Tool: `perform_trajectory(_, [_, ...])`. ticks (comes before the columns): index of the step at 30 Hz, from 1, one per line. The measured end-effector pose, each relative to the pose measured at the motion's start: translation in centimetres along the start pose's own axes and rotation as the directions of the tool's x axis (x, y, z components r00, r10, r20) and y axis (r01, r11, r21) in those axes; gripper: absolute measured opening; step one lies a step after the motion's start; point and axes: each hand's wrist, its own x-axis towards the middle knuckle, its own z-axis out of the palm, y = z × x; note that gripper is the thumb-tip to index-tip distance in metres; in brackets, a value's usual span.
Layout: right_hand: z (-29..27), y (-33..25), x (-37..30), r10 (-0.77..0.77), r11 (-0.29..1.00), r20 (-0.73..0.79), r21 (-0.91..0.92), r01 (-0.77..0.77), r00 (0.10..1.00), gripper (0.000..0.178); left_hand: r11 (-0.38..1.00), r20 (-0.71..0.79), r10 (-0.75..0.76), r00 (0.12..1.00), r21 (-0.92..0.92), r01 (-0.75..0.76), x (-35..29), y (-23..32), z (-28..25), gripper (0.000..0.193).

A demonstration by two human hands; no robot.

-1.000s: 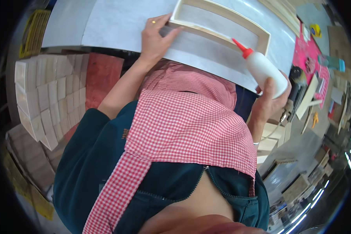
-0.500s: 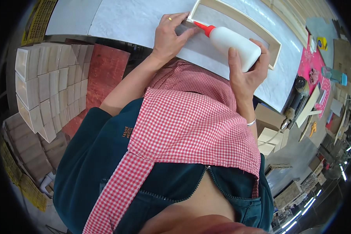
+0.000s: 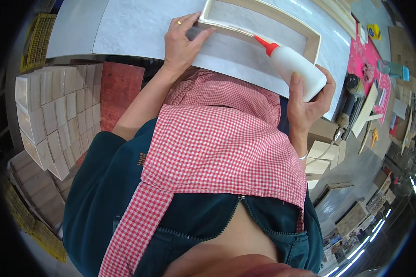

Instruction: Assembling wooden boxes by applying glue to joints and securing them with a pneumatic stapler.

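Note:
A pale rectangular wooden frame point(image 3: 233, 29) lies on the white marbled tabletop point(image 3: 138, 27), its inside bare to the table. My left hand point(image 3: 182, 44) grips its near left corner, fingertips on the outer side and thumb along the near wall. My right hand point(image 3: 309, 101) is wrapped round a white squeeze glue bottle point(image 3: 295, 69), tilted with its red nozzle point(image 3: 266, 45) pointing up and left. The nozzle tip meets the top edge of the frame's near wall, right of its middle. A thin whitish line runs along that edge to the left.
Stacked wooden boxes point(image 3: 55, 106) stand at the left beside a red board point(image 3: 121, 90). Long wooden strips point(image 3: 330, 14) lie at the table's far right. Beyond the right edge are a pneumatic tool point(image 3: 344, 113) with a hose, wooden pieces point(image 3: 326, 154) and a pink surface point(image 3: 358, 57).
The nozzle has slid right along the frame's near wall, away from the left corner. In the picture, the frame and my left hand sit further left.

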Motion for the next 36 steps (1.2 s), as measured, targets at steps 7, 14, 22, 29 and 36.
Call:
perform_trajectory(7, [-3.1, 1.6, -0.7, 0.065, 0.995, -0.102, -0.073, -0.072, 0.993, 0.052, 0.998, 0.031, -0.051, 0.998, -0.022, 0.052, 0.0, 0.5, -0.2, 0.049])
perform_trajectory(14, [-5.7, 2.7, -1.4, 0.097, 0.983, -0.218, -0.133, -0.128, 0.971, 0.049, 0.997, 0.042, -0.073, 0.996, 0.01, 0.073, -0.1, 0.7, -0.3, 0.05])
perform_trajectory(22, [-8.0, 3.7, -1.6, 0.136, 0.967, -0.29, -0.167, -0.19, 0.947, 0.049, 0.996, 0.06, -0.092, 0.994, 0.017, 0.091, 0.0, 0.4, -0.4, 0.05])
perform_trajectory(29, [-8.7, 5.2, -1.4, 0.209, 0.965, -0.368, -0.072, -0.252, 0.906, 0.045, 0.998, 0.071, -0.06, 0.996, 0.017, 0.059, 0.7, 0.8, -0.4, 0.045])
perform_trajectory(36, [-10.2, 10.9, 5.4, 0.23, 0.96, -0.5, -0.023, -0.278, 0.835, 0.045, 0.989, 0.076, -0.142, 0.987, 0.041, 0.139, -0.1, 0.8, -0.7, 0.046])
